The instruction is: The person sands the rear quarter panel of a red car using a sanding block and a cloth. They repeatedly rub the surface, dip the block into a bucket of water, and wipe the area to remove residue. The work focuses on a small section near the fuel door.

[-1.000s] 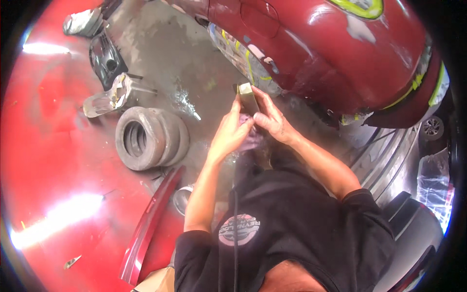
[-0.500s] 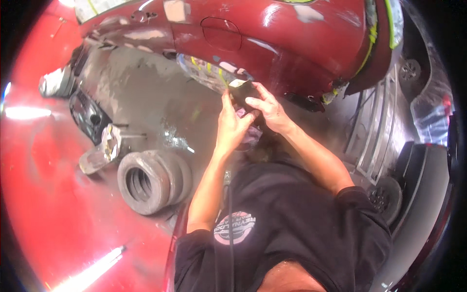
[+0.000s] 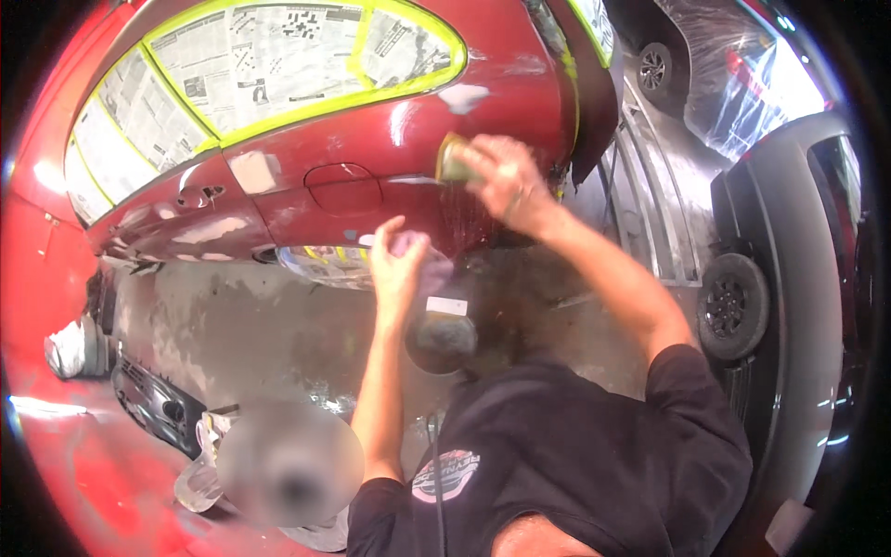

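The right hand (image 3: pixel 510 181) is gripping a block (image 3: pixel 455 161) beside the red car (image 3: pixel 371 139); the left hand (image 3: pixel 395 269) is holding a purple cloth (image 3: pixel 434 267).

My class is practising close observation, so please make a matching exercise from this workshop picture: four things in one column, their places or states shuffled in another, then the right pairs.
Things
1. Small olive-yellow block
2. Soft purple cloth
3. Dark red painted car body
4. Long car window edged with bright yellow tape

Places or states
A. Held in the left hand
B. Covered with printed paper
C. Held in the right hand
D. Marked with pale patches

Pairs
1-C; 2-A; 3-D; 4-B
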{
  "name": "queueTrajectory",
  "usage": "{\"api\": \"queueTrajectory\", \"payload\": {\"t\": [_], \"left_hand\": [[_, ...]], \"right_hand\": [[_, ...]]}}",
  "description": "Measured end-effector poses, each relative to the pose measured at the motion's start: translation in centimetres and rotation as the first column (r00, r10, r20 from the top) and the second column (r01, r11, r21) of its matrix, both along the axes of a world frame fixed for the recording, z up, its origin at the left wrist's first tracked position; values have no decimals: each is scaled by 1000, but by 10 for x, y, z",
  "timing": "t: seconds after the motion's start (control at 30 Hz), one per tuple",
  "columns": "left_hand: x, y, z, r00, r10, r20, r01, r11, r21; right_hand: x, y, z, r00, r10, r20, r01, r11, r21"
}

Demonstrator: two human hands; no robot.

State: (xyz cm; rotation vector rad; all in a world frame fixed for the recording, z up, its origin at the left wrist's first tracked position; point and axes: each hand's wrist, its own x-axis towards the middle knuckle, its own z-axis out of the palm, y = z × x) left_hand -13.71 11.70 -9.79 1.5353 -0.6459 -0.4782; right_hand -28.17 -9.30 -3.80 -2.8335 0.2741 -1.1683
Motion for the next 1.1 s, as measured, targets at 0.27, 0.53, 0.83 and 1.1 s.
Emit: {"api": "queueTrajectory", "payload": {"t": [0.27,0.53,0.83,1.1], "left_hand": [[91,-116,69,815,442,373,-330,885,-329],[115,-175,-2,341,461,819,-446,846,-290],[130,-149,-6,351,374,859,-382,894,-234],[126,-159,-9,443,350,825,-332,919,-212]], "right_hand": [[20,-118,19,990,-127,-62,70,824,-563],[-21,-155,26,997,-69,-27,40,802,-596],[34,-139,41,979,156,-134,-202,845,-496],[58,-122,42,970,88,-228,-202,815,-543]]}}
